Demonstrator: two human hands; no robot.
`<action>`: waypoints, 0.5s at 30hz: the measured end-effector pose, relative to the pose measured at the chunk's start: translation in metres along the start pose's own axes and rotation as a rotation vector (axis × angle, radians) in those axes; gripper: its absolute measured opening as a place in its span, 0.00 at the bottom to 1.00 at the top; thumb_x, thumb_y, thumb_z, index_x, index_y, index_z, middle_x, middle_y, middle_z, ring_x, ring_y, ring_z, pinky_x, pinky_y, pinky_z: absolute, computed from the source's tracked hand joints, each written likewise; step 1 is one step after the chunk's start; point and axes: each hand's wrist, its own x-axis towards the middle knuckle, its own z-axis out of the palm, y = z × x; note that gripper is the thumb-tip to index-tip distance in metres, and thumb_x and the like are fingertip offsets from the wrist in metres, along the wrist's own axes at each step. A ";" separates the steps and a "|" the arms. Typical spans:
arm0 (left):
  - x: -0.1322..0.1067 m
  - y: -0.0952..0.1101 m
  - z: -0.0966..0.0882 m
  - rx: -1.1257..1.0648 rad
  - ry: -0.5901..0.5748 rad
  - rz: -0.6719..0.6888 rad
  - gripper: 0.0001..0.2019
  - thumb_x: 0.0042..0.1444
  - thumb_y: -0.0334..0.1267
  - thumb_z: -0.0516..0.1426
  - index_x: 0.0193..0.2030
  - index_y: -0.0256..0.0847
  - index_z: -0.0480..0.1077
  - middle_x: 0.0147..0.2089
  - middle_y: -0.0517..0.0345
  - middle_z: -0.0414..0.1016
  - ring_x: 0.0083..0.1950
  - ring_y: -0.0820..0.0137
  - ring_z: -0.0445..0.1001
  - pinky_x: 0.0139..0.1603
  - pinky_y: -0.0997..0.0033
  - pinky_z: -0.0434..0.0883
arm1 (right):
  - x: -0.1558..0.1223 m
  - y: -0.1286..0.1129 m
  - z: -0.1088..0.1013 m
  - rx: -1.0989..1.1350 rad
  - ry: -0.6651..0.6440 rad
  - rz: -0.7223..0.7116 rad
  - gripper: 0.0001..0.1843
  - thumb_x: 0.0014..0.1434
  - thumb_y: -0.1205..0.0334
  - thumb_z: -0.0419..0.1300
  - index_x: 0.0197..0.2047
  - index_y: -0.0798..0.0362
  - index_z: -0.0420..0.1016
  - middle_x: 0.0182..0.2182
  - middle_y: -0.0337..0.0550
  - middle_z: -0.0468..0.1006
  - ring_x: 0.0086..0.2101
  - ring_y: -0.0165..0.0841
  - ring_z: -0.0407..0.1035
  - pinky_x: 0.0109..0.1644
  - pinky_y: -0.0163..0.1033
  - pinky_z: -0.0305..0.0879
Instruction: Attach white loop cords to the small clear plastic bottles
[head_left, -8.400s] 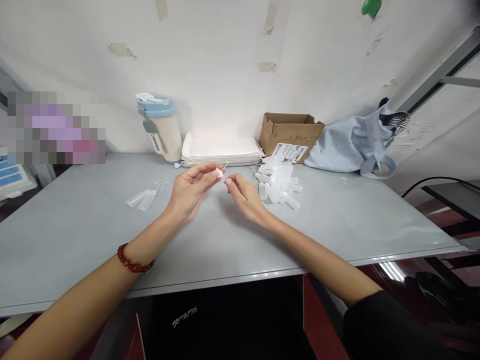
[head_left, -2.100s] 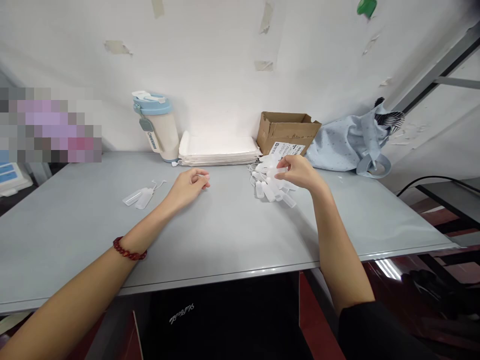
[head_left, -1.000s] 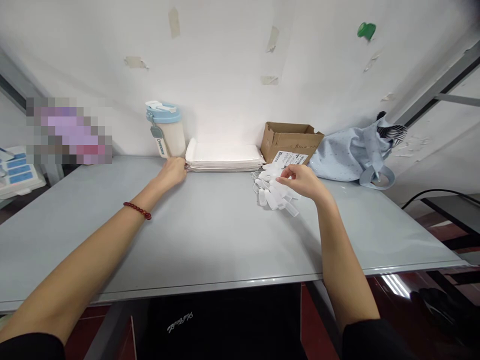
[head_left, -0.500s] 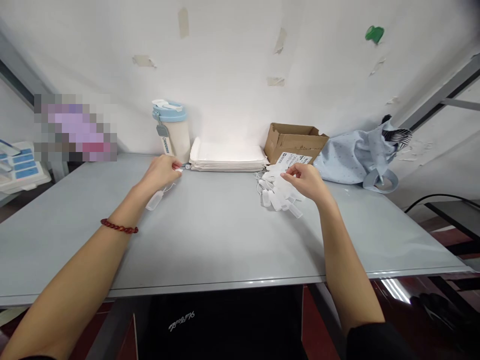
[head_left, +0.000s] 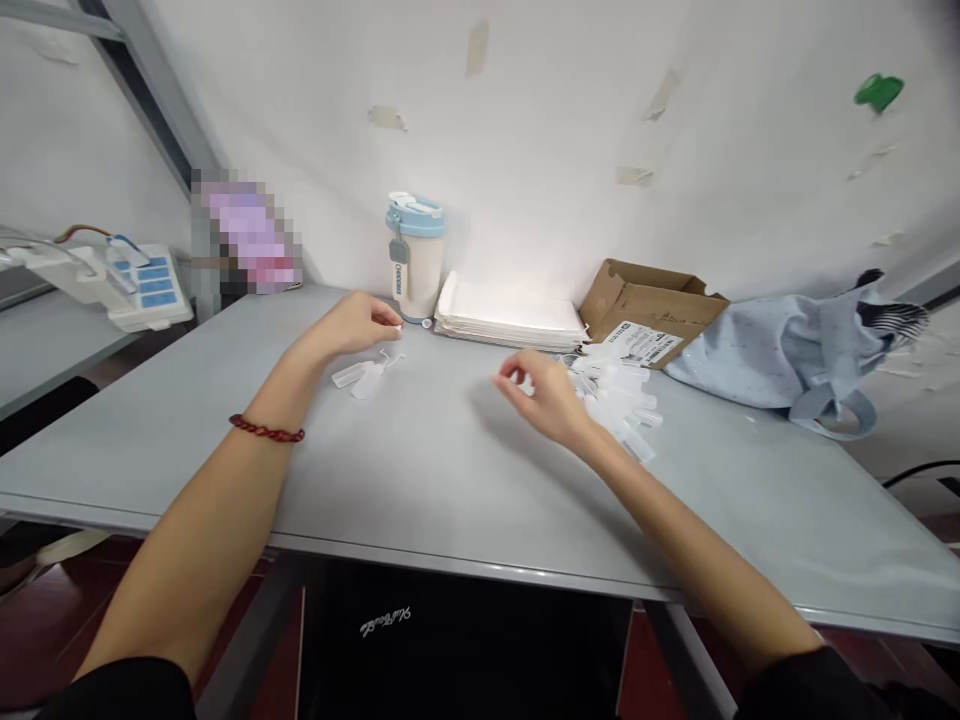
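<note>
- So, loose pair of tags (head_left: 367, 380): frosted, translucent, flat elongated strips, thin pale strings curling off the far-right end. Lying on the left half of the counter (head_left: 435, 460), which is smooth, grey and slightly glossy.
- Tag pile (head_left: 611, 385): same frosted look, strips overlapping at mixed angles, right side of the counter, near side of a creased cardboard box (head_left: 649, 310).
- Left hand (head_left: 360, 325): just far of the loose pair, apart from it. Fingers bent, thumb toward index; pale speck at the tips, can't tell if anything is gripped.
- Right hand (head_left: 547, 400): just left of the pile, hiding part of it. Thumb and index curved toward each other in a loop; can't tell if they meet or hold something.
- Far edge, left to right: cream tumbler (head_left: 424, 270) with blue lid, flat white stack (head_left: 517, 315), the box, soft pale-blue cloth bag (head_left: 750, 345).
- Left wrist: round-beaded dark red bracelet (head_left: 266, 430).
</note>
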 end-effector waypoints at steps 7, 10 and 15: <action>0.008 -0.009 0.006 -0.130 0.144 0.016 0.09 0.42 0.38 0.61 0.31 0.38 0.76 0.33 0.55 0.79 0.39 0.63 0.76 0.41 0.70 0.70 | 0.043 -0.058 0.076 -0.074 -0.300 -0.169 0.20 0.63 0.56 0.55 0.51 0.64 0.65 0.48 0.60 0.69 0.47 0.42 0.66 0.49 0.45 0.64; 0.011 -0.012 0.007 -0.177 0.200 0.017 0.08 0.42 0.38 0.61 0.31 0.37 0.75 0.34 0.53 0.79 0.40 0.62 0.76 0.43 0.67 0.71 | 0.057 -0.077 0.093 -0.125 -0.295 -0.199 0.28 0.61 0.50 0.56 0.54 0.66 0.62 0.50 0.64 0.67 0.50 0.48 0.64 0.50 0.49 0.64; 0.014 -0.014 0.008 -0.230 0.235 -0.008 0.10 0.42 0.39 0.62 0.31 0.35 0.74 0.32 0.52 0.78 0.37 0.62 0.77 0.41 0.66 0.72 | 0.065 -0.088 0.107 -0.156 -0.277 -0.175 0.34 0.57 0.45 0.60 0.55 0.65 0.61 0.50 0.64 0.68 0.51 0.51 0.62 0.50 0.54 0.64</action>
